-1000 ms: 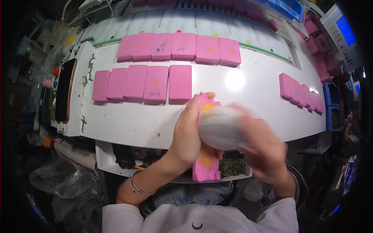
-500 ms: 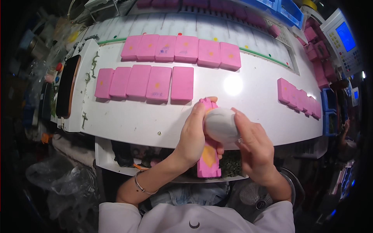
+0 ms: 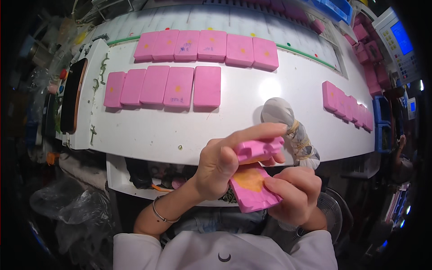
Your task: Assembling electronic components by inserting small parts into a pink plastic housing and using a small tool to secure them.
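The left hand (image 3: 215, 164) is bent around an upper block (image 3: 257, 150), pink, with notched edges; one finger lies along its top and a fingertip shows at its far side. The right hand (image 3: 298, 191) pinches the near right part of a lower block (image 3: 261, 198), also pink, thumb on the face. The lower block is tilted, and its face carries an orange patch (image 3: 248, 180). Both blocks are held up in front of the body, at the near edge of the bench (image 3: 144, 130). Whether the two are joined cannot be told.

Just beyond the right hand, a grey cloth pad (image 3: 278, 111) lies on the bench. It has a rounded head and a neck bound with bands (image 3: 295, 127); the neck points back toward that hand.

Ahead and to the left of the left hand stands a near row (image 3: 167, 87) of five pink blocks. Behind it is a far row (image 3: 189, 45) of six, some with yellow marks. Well to the right of the right hand is a side row (image 3: 344, 106) of pink blocks. Far left of the left hand is a phone (image 3: 73, 96), dark-screened. Below that hand, an open drawer (image 3: 116, 173) projects under the bench.
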`<state>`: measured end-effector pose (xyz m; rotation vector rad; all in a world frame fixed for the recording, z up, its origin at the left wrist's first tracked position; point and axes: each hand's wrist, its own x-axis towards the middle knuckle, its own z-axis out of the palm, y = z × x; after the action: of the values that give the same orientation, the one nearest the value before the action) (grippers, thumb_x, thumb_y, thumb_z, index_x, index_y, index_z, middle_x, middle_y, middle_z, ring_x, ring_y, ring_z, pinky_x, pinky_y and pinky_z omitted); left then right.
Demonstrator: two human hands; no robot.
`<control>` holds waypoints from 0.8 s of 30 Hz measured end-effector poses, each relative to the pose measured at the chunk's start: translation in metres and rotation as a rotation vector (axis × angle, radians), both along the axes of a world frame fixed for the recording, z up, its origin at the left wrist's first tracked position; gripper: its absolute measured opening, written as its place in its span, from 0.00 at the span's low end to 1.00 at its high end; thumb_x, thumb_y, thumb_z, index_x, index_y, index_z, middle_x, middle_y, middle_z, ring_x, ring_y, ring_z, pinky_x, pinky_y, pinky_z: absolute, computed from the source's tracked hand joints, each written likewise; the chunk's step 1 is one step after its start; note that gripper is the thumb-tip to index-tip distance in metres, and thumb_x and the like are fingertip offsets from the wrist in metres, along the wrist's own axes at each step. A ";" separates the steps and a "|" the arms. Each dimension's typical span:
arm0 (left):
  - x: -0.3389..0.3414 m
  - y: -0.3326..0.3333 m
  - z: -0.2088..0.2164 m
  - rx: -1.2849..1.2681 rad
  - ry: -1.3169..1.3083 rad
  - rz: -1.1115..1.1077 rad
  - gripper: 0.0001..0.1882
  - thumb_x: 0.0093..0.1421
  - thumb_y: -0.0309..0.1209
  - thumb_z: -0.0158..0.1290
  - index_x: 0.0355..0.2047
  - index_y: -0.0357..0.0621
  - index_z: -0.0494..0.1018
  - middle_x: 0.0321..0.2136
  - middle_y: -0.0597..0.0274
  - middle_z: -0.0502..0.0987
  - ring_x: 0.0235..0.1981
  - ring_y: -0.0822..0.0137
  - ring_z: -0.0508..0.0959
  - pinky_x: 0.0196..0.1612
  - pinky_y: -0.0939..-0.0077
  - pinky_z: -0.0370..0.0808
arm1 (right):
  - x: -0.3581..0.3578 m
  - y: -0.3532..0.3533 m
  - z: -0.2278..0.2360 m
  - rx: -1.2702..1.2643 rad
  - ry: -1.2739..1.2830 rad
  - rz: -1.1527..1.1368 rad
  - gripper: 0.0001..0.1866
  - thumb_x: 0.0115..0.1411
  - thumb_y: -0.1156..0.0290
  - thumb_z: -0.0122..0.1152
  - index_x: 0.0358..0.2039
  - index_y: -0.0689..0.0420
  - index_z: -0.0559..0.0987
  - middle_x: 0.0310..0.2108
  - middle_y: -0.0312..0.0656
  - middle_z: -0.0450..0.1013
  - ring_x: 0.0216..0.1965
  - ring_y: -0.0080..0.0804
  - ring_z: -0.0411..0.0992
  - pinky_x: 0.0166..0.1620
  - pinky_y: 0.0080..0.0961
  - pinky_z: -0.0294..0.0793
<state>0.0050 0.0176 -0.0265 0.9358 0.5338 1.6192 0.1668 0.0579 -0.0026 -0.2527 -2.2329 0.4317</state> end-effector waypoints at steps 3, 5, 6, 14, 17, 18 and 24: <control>-0.003 -0.002 0.000 0.084 0.141 -0.020 0.38 0.62 0.56 0.28 0.52 0.30 0.62 0.48 0.48 0.70 0.44 0.66 0.74 0.47 0.74 0.69 | -0.007 0.001 0.010 0.012 0.023 -0.026 0.23 0.36 0.85 0.58 0.39 0.66 0.74 0.35 0.46 0.67 0.28 0.34 0.68 0.30 0.22 0.67; -0.003 -0.003 -0.001 0.080 0.172 0.018 0.41 0.59 0.59 0.31 0.53 0.30 0.61 0.49 0.48 0.69 0.42 0.66 0.75 0.46 0.75 0.70 | -0.015 0.000 0.017 0.002 0.026 -0.038 0.25 0.36 0.87 0.58 0.40 0.67 0.73 0.35 0.47 0.67 0.29 0.34 0.68 0.30 0.22 0.67; -0.003 -0.003 -0.002 0.074 0.202 0.059 0.43 0.57 0.61 0.33 0.53 0.30 0.61 0.50 0.48 0.69 0.41 0.66 0.76 0.44 0.76 0.72 | -0.021 -0.001 0.018 -0.068 0.026 -0.123 0.26 0.36 0.88 0.57 0.41 0.67 0.72 0.35 0.47 0.67 0.29 0.34 0.68 0.31 0.23 0.67; -0.009 -0.008 -0.006 -0.165 0.346 0.117 0.46 0.47 0.57 0.55 0.56 0.34 0.59 0.38 0.56 0.74 0.33 0.74 0.75 0.37 0.81 0.72 | -0.024 0.015 0.016 -0.903 0.025 -0.006 0.18 0.46 0.81 0.63 0.40 0.64 0.72 0.35 0.43 0.71 0.36 0.31 0.70 0.40 0.22 0.67; -0.011 -0.008 -0.007 -0.144 0.381 0.226 0.32 0.48 0.37 0.63 0.50 0.35 0.65 0.36 0.58 0.73 0.36 0.73 0.74 0.41 0.81 0.71 | -0.023 0.018 0.010 -0.966 0.085 -0.003 0.16 0.47 0.81 0.62 0.39 0.63 0.73 0.33 0.42 0.71 0.34 0.29 0.69 0.39 0.21 0.67; -0.012 -0.009 -0.006 -0.152 0.428 0.303 0.29 0.47 0.32 0.64 0.47 0.35 0.67 0.36 0.58 0.73 0.37 0.71 0.74 0.41 0.79 0.72 | -0.023 0.018 0.009 -0.919 0.049 -0.027 0.15 0.47 0.81 0.62 0.38 0.63 0.73 0.32 0.42 0.71 0.33 0.28 0.69 0.39 0.21 0.67; -0.018 -0.005 -0.001 -0.048 0.408 0.350 0.14 0.47 0.19 0.60 0.35 0.36 0.73 0.34 0.59 0.72 0.37 0.69 0.74 0.43 0.76 0.74 | -0.023 0.022 0.012 -0.790 -0.060 -0.070 0.14 0.46 0.83 0.61 0.36 0.62 0.74 0.30 0.40 0.70 0.29 0.28 0.67 0.33 0.21 0.66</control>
<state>-0.0127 0.0125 -0.0272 1.1947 1.0611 1.7171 0.1438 0.0801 0.0096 -0.7533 -1.9994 1.2677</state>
